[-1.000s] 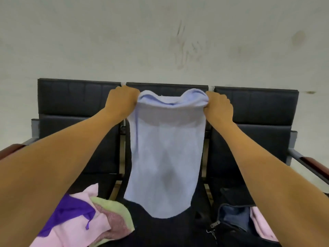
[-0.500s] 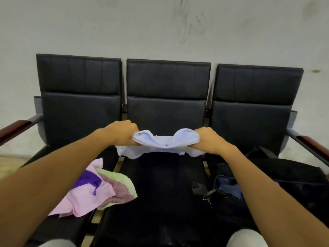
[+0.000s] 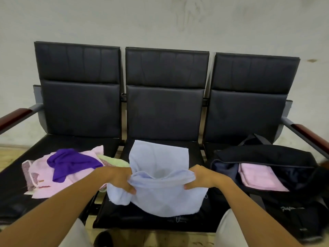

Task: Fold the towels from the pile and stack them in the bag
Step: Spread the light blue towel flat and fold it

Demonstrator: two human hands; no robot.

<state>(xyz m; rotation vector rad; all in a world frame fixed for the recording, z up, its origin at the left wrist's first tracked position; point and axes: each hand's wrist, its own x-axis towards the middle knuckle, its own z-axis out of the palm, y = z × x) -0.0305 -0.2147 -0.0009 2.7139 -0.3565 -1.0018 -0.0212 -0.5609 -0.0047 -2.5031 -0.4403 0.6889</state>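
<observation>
**Fold risk: slack blue towel mid-seat**

The blue towel (image 3: 160, 177) is spread on the middle seat (image 3: 193, 155), near edge lifted and bunched w/ a sag between the grips. Left hand (image 3: 122, 180) and right hand (image 3: 199, 179) are each clamped on a near corner. If one corner is let slip, or edges aren't matched, a skewed fold is likely. Fabric looks thin, limp, pale blue. Unfolded pile (image 3: 62, 168) lies to the left; bag (image 3: 267, 163) to the right, a pink folded towel (image 3: 258, 177) already inside.
</observation>
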